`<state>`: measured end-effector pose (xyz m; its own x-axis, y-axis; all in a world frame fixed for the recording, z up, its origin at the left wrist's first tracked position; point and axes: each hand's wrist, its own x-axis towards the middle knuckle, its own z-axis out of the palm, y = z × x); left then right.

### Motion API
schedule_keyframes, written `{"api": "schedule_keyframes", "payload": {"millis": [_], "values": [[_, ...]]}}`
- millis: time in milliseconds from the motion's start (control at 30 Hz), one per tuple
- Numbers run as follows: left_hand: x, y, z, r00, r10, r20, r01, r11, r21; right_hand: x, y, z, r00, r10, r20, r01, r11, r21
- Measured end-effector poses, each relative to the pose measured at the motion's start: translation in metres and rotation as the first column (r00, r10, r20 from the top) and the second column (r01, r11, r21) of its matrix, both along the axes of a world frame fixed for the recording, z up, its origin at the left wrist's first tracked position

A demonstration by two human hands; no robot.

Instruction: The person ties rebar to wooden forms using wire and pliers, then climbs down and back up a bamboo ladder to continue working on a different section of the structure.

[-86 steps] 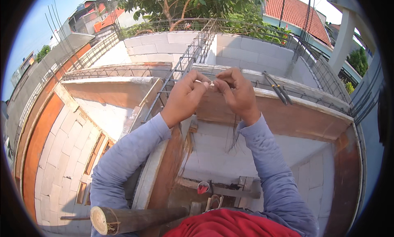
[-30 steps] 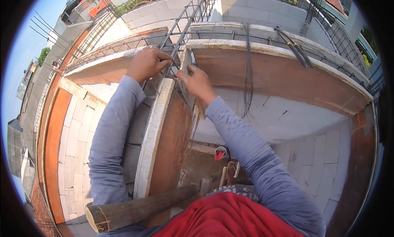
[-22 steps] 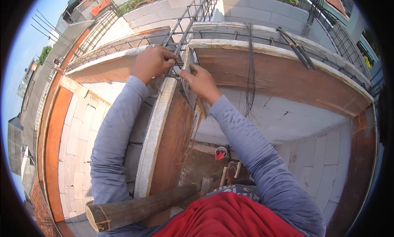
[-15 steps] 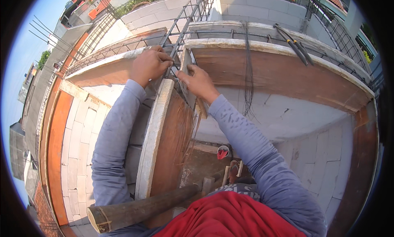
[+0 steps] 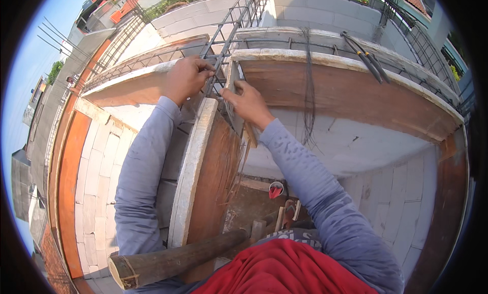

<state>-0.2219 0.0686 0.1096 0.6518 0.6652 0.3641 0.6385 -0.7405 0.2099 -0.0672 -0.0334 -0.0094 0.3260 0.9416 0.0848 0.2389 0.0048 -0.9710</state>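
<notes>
My left hand [image 5: 189, 80] is closed in a pinch beside the steel rebar cage [image 5: 231, 39]. Whatever lies between its fingertips is too small to make out. Just across the bars, my right hand [image 5: 248, 105] has its thumb and fingers curled together next to the end of a wooden formwork board [image 5: 345, 90]; its grip is partly hidden. A bundle of thin dark tie wire [image 5: 308, 85] hangs over that board's top edge. Farther right, long-handled pincers [image 5: 367, 57] with black and yellow grips rest across the same edge.
A nearer formwork board [image 5: 213, 177] runs between my forearms. Below it a bamboo pole [image 5: 178, 258] crosses near my body. Pale block walls [image 5: 96, 192] stand on both sides. Down on the floor is a small white bucket [image 5: 276, 184] with something red in it.
The view has shifted very slightly. Both hands stay at the same spot on the rebar, with only small finger movements; the left fingertips have drawn slightly apart from the right hand.
</notes>
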Motion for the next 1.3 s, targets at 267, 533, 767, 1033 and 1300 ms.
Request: {"api": "schedule_keyframes", "payload": {"millis": [267, 533, 767, 1033, 1300], "values": [[-0.054, 0.021, 0.090, 0.583, 0.096, 0.807, 0.353, 0.865, -0.358, 0.001, 0.004, -0.009, 0.995, 0.002, -0.103, 0.000, 1.000, 0.019], [-0.010, 0.010, 0.041, 0.945, -0.280, 0.169, 0.284, 0.959, 0.006, 0.006, 0.016, -0.018, 0.996, 0.042, -0.080, -0.040, 0.999, 0.023], [0.010, -0.012, -0.009, 0.979, -0.072, -0.192, 0.108, 0.977, 0.184, -0.001, 0.005, -0.006, 1.000, 0.022, 0.016, -0.023, 0.999, 0.039], [0.015, -0.011, -0.014, 0.968, 0.024, -0.251, 0.016, 0.988, 0.155, 0.001, -0.001, 0.003, 0.997, -0.026, 0.078, 0.026, 1.000, 0.006], [0.021, -0.011, -0.025, 0.977, -0.005, -0.211, 0.052, 0.975, 0.217, 0.000, 0.000, 0.001, 0.996, -0.026, 0.080, 0.026, 1.000, 0.011]]}}
